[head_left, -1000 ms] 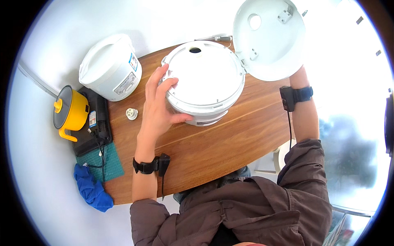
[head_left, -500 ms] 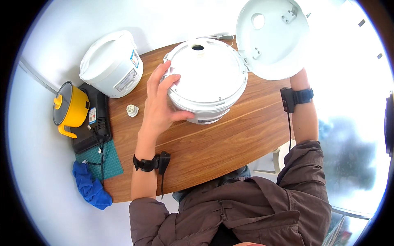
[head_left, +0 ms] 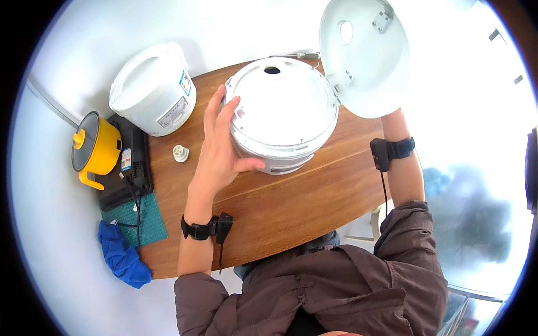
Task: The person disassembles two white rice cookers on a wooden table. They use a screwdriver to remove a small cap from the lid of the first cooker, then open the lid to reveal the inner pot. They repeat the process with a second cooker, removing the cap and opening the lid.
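Note:
A white rice cooker [head_left: 283, 112] stands on the wooden table in front of me, its flat inner lid shut and a dark round hole [head_left: 272, 70] near the far rim. My left hand [head_left: 216, 148] grips its left side, thumb low on the near wall and fingers spread up over the rim. To the right, a white round lid cover [head_left: 367, 61] is raised on edge, its inside facing the cooker, and it meets the cooker at the right rim. My right hand [head_left: 393, 120] holds the cover from behind at its lower edge; the fingers are hidden behind it.
Back left stands another white rice cooker [head_left: 154, 92]. A small white plastic cap [head_left: 180, 153] lies near it. Further left are a yellow pot [head_left: 101, 145] on a black appliance [head_left: 143, 168], a green mat [head_left: 151, 224] and a blue cloth [head_left: 120, 255]. Behind the cooker lies a screwdriver [head_left: 305, 55].
My right hand and the lid cover have shifted left, and the cover looks narrower, more edge-on. The cooker has moved slightly toward me, with my left hand still on it.

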`<state>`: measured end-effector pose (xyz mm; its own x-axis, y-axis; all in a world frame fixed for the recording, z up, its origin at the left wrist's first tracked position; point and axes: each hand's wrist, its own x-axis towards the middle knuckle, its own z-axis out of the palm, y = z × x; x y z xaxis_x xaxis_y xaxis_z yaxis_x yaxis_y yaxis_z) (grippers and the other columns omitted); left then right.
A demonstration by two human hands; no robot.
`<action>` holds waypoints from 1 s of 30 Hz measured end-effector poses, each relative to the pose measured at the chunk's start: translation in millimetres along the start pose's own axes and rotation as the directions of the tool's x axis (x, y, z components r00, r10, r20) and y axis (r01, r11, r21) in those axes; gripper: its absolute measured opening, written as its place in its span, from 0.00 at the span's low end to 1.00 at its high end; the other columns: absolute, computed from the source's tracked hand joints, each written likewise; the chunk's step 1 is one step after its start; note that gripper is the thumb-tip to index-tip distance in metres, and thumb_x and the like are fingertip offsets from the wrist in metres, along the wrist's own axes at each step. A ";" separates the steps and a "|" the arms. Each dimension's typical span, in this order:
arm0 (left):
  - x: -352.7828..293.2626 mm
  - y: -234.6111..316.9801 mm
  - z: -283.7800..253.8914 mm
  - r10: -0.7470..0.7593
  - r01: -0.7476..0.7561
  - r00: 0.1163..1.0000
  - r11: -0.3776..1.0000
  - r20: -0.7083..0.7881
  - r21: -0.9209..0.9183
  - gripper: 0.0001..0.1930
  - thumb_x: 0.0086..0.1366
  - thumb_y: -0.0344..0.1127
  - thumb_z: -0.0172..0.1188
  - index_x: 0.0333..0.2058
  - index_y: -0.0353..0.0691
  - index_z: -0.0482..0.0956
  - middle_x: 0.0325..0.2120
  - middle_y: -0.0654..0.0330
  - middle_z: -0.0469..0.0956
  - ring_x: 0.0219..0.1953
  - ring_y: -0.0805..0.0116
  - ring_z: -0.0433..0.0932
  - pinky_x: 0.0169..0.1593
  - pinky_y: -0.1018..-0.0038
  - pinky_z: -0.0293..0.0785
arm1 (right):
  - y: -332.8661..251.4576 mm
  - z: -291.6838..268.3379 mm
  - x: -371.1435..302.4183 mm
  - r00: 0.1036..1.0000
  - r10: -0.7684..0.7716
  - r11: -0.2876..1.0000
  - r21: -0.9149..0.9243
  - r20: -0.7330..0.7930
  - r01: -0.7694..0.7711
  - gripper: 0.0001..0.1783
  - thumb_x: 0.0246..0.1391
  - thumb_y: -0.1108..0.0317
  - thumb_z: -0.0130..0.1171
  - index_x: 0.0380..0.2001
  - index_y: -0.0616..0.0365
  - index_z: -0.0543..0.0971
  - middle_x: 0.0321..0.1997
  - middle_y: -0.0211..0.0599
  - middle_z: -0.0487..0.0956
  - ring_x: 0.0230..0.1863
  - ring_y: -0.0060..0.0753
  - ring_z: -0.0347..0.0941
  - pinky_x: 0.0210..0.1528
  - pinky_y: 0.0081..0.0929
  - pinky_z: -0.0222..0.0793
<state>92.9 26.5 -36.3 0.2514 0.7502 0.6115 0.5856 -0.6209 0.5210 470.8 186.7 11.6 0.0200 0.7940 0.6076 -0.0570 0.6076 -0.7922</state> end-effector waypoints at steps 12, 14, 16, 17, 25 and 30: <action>-2.0 -4.4 7.8 -0.164 0.157 0.987 0.952 -0.003 -0.262 0.76 0.42 0.77 0.70 0.74 0.31 0.40 0.74 0.43 0.48 0.76 0.47 0.50 0.77 0.55 0.47 | 6.0 11.7 -6.5 0.999 -0.041 0.999 -0.016 0.021 0.041 0.18 0.61 0.70 0.67 0.54 0.61 0.82 0.42 0.32 0.86 0.38 0.21 0.83 0.40 0.20 0.81; 1.2 1.0 8.5 -0.162 0.157 0.987 0.950 0.006 -0.271 0.76 0.41 0.71 0.75 0.75 0.32 0.38 0.74 0.42 0.48 0.76 0.45 0.50 0.77 0.54 0.48 | 1.1 6.7 -8.1 0.999 -0.046 0.998 -0.045 0.016 0.047 0.18 0.60 0.71 0.67 0.54 0.61 0.82 0.42 0.32 0.86 0.38 0.21 0.83 0.40 0.20 0.81; -3.9 -1.7 6.6 -0.138 0.127 0.990 0.960 -0.029 -0.248 0.75 0.41 0.62 0.81 0.75 0.34 0.39 0.72 0.41 0.50 0.74 0.42 0.52 0.76 0.53 0.52 | 8.5 12.7 -6.7 0.999 -0.046 0.999 -0.022 0.026 0.046 0.18 0.60 0.71 0.67 0.54 0.61 0.82 0.43 0.32 0.86 0.38 0.21 0.83 0.41 0.20 0.81; -6.4 -1.2 4.9 -0.151 0.139 0.988 0.953 -0.026 -0.268 0.76 0.39 0.61 0.82 0.74 0.33 0.38 0.73 0.39 0.48 0.75 0.42 0.51 0.76 0.54 0.51 | 12.4 15.9 -5.5 0.998 -0.044 0.999 -0.009 0.035 0.045 0.19 0.60 0.71 0.67 0.54 0.61 0.82 0.43 0.32 0.86 0.38 0.21 0.83 0.41 0.20 0.81; -4.2 1.8 11.3 -0.228 0.197 0.973 0.896 -0.033 -0.398 0.78 0.44 0.69 0.77 0.75 0.39 0.29 0.75 0.38 0.44 0.76 0.42 0.48 0.77 0.51 0.47 | 5.2 21.6 -12.5 0.996 -0.076 0.996 -0.049 0.040 0.078 0.19 0.60 0.72 0.68 0.55 0.61 0.81 0.43 0.32 0.86 0.39 0.20 0.83 0.41 0.19 0.81; -2.5 3.3 5.2 -0.152 0.130 0.987 0.942 -0.048 -0.310 0.70 0.48 0.54 0.81 0.74 0.33 0.37 0.74 0.38 0.45 0.75 0.40 0.48 0.76 0.51 0.50 | -5.3 35.7 -32.6 0.997 -0.064 0.994 -0.089 0.037 0.067 0.20 0.59 0.72 0.68 0.55 0.61 0.81 0.43 0.32 0.86 0.39 0.20 0.83 0.42 0.19 0.82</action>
<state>98.2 23.7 -39.2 0.1225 0.8242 0.5529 0.3450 -0.5578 0.7549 434.8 156.9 -1.9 -0.0133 0.7523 0.6587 0.0334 0.6587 -0.7516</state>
